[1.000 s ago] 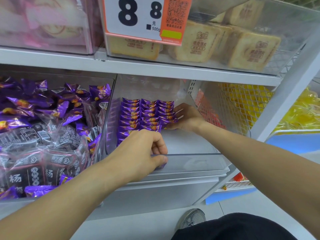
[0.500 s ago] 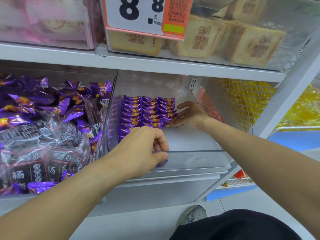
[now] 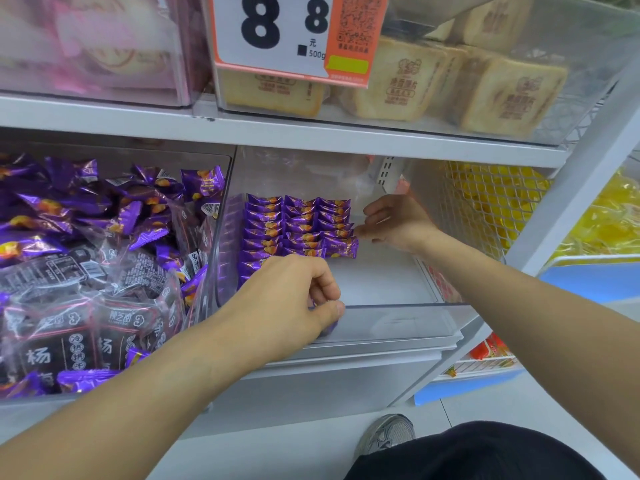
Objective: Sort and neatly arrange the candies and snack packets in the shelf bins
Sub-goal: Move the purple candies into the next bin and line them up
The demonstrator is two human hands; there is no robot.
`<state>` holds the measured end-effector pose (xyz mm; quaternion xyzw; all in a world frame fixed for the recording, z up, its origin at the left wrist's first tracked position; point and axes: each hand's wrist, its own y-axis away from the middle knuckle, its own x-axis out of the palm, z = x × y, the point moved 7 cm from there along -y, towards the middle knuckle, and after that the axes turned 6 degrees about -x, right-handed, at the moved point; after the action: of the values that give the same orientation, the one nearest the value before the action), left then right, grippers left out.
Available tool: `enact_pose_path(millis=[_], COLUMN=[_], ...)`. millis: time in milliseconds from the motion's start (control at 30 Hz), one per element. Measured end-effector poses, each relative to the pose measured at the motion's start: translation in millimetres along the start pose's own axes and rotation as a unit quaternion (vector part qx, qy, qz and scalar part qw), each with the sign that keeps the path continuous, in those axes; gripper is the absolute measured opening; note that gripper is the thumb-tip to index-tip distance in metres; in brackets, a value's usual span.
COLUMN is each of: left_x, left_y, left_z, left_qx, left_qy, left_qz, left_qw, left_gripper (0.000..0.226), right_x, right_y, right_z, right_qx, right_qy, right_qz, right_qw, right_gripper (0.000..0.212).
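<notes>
Setting: shop shelving [image 3: 311, 133] stood in tiers, each carrying clear bins; a dark trouser leg and a grey shoe [image 3: 388, 433] showed on the floor nearest the camera.
Left grip: the left hand [image 3: 287, 303] was curled at the front lip of the middle bin [image 3: 398, 308], thumb and fingers pinching a purple candy [image 3: 327, 329] of which only a sliver showed.
Left-hand bin: loose purple candies and dark snack packets [image 3: 69, 337] lay mixed and unsorted beside the middle bin.
Sorted rows: purple candies [image 3: 298, 226] stood in three tidy columns at the back left of the middle bin, the front right floor bare.
Right grip: the right hand [image 3: 394, 223] had fingers straight and relaxed, fingertips touching the right edge of the rows, clamped on nothing.
Risk: in my judgement a sideways nudge there could topple the outer column; dropping the pinched candy in carelessly could skew the front row.
Far: bread-like blocks [image 3: 502, 95] and a price card [image 3: 294, 32] sat on the tier above.
</notes>
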<state>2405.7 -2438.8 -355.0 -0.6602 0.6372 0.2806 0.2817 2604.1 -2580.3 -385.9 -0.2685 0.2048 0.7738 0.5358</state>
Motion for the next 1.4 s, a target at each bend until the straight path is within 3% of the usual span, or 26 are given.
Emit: enact_pose_path(millis=[133,300,500,633,700,867,1000,1133,1300,1400], left_x=[-30.4,-91.4,-160.2,-171.2,-170.4,-171.5,-178.8,-190.8,-196.4,-203.1], left_y=[15.4,39.9,57.6,53.2,53.2,54.7,54.7,51.2,48.6,57.2], left_z=[-18.4,0.3,72.2,125.0,137.6,152.5,160.8,166.0,166.0,149.4], left_qx=[0.046,0.066,0.0,-0.098,-0.119,-0.133,-0.131,-0.132,-0.129,-0.105], left_qy=[0.007,0.023,-0.077,-0.167,-0.164,-0.12,-0.091,-0.131,-0.136,-0.082], left_qz=[-0.08,-0.165,-0.279,-0.25,-0.229,-0.232,-0.272,-0.327,-0.362,-0.406], left_qw=[0.996,0.984,0.957,0.949,0.952,0.956,0.949,0.927,0.913,0.904], left_gripper=[0.002,0.012,0.012,0.048,0.054,0.05,0.052,0.041,0.017,0.01], right_x=[-12.6,32.4,86.3,128.3,147.0,190.2,204.3,191.4,181.4,173.2], right_y=[29.1,105.1,146.5,115.7,94.9,49.1,37.7,49.5,89.5,115.4], right_z=[47.6,127.8,201.1,231.0,246.0,260.0,254.4,253.9,256.8,260.0], right_qx=[-0.14,-0.292,-0.428,-0.443,-0.434,-0.362,-0.326,-0.338,-0.389,-0.425], right_qy=[-0.025,-0.077,-0.009,0.14,0.205,0.277,0.249,0.207,0.22,0.255], right_qz=[-0.089,0.016,0.08,0.076,0.059,0.044,0.056,0.048,0.077,0.067], right_qw=[0.986,0.953,0.9,0.882,0.875,0.889,0.91,0.917,0.891,0.866], right_gripper=[0.007,0.012,0.007,0.02,0.029,0.041,0.039,0.04,0.033,0.03])
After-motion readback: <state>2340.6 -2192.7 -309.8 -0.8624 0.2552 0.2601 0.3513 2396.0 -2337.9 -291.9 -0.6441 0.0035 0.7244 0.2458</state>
